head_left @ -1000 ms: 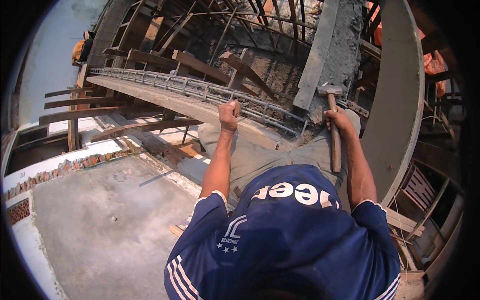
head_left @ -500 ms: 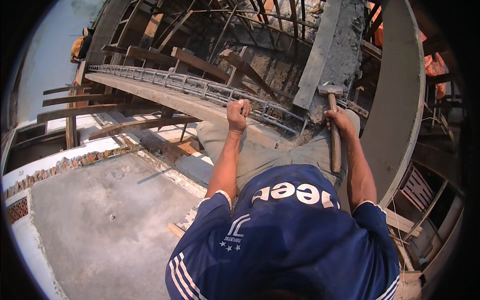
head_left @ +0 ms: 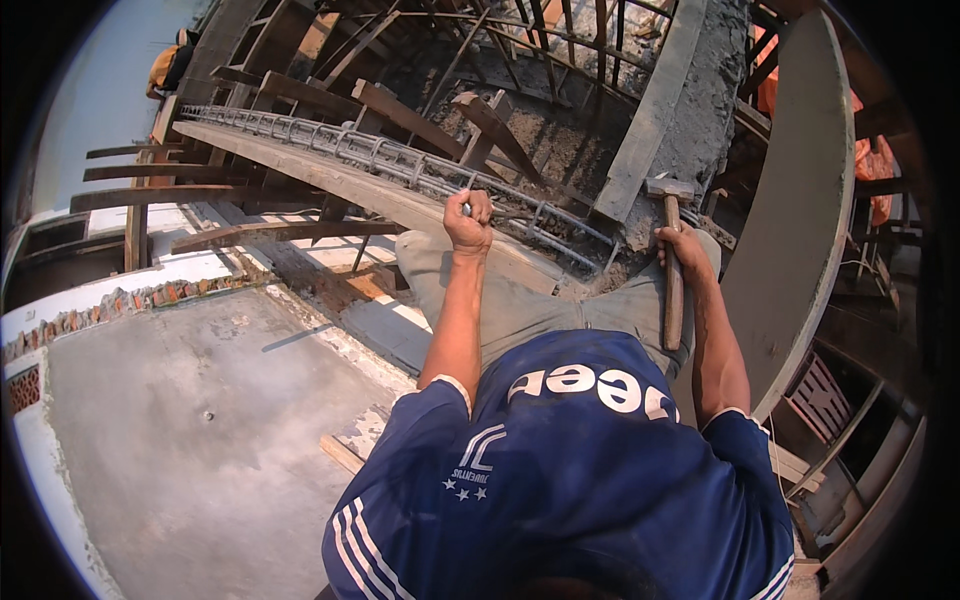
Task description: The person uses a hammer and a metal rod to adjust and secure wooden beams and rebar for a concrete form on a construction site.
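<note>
Head view showed the left hand (head_left: 467, 218) fisted on the rebar cage (head_left: 400, 165) along the plank (head_left: 330, 180), the right hand (head_left: 684, 250) closed around the hammer (head_left: 672, 260); short, controlled blows clear of the bracing fist seemed advisable.

The rebar cage (head_left: 400, 165) lies on the plank (head_left: 330, 185); the hammer (head_left: 672, 260) stands right of it.

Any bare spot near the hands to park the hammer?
Free: the flat plank top left of the left hand, beside the rebar cage. Crowded: the cage itself, and the braces behind it. The right hand, gripping the hammer, sits tight between the concrete-caked board and the curved panel.
</note>
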